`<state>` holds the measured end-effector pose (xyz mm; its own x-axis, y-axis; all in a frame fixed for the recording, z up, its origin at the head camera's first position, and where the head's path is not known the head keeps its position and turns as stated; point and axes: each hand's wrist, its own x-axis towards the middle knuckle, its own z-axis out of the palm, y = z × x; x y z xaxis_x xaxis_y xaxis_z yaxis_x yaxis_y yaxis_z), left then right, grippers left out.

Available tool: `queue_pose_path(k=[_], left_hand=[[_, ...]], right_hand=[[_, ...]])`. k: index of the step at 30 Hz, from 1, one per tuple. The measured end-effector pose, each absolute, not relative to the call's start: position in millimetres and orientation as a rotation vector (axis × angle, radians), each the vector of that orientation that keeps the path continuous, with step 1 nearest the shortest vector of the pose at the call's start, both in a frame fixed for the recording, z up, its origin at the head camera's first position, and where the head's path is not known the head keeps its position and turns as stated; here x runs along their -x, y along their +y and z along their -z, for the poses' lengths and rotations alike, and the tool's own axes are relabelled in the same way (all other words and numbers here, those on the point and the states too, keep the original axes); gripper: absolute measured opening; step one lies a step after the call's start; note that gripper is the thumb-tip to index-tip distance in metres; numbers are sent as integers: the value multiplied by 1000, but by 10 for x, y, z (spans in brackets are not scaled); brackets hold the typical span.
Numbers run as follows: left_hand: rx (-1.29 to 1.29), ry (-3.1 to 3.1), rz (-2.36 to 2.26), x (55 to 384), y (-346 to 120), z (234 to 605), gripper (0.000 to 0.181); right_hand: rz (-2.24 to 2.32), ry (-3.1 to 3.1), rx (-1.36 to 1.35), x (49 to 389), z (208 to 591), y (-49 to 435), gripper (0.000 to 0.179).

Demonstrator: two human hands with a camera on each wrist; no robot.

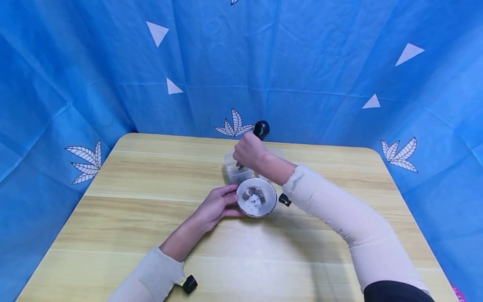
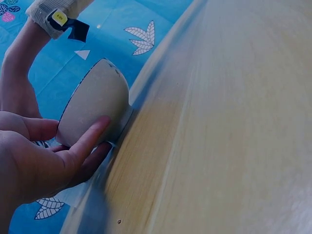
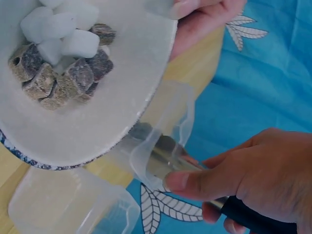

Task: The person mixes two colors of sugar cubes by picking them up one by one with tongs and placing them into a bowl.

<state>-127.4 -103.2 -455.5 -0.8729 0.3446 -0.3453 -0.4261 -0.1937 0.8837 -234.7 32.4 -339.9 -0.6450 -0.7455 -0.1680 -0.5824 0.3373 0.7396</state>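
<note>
My left hand (image 1: 219, 205) holds a white bowl (image 1: 271, 205) from its left side, with the thumb and fingers spread against its outer wall. Inside lie several white cubes (image 3: 63, 27) and several brownish-grey cubes (image 3: 80, 78), heaped together. Beyond the bowl, my right hand (image 1: 250, 150) grips metal tongs with a black handle (image 1: 261, 129). The tongs' metal end (image 3: 168, 151) reaches down into a clear plastic tub (image 1: 241, 176), and its tips are partly hidden by the tub wall and the bowl rim.
A second clear tub (image 3: 73, 200) stands beside the first, mostly covered by the right forearm in the head view. The light wooden table (image 1: 151, 176) ends at a blue patterned curtain (image 1: 320, 63). Black straps (image 1: 190, 284) hang at the wrists.
</note>
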Motion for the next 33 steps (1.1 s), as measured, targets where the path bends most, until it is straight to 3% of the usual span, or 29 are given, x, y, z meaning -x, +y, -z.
queue_pose_path(k=[6,14,18,23,33], left_hand=[[102,1587,-2104,1274,-1045,4558,58],[122,1539,-2131,1276,-1056,4581,58],[167,1450,-2160,1282,-1056,4569,58],[170,1415,-2164,1294,-1062,4539,58],[184,1378,-2176,1293,-1065,4532,59]], right_hand=[[993,-2391,-1216,2348,3316,498,37],[775,-2422,-1168,2311,3224,838,33],[672,-2406,-1116,2223,3183,1030,29],[595,-2418,-1096,2088,3159,1212,8],[519,-2480,-1100,1828,3220,1464,21]])
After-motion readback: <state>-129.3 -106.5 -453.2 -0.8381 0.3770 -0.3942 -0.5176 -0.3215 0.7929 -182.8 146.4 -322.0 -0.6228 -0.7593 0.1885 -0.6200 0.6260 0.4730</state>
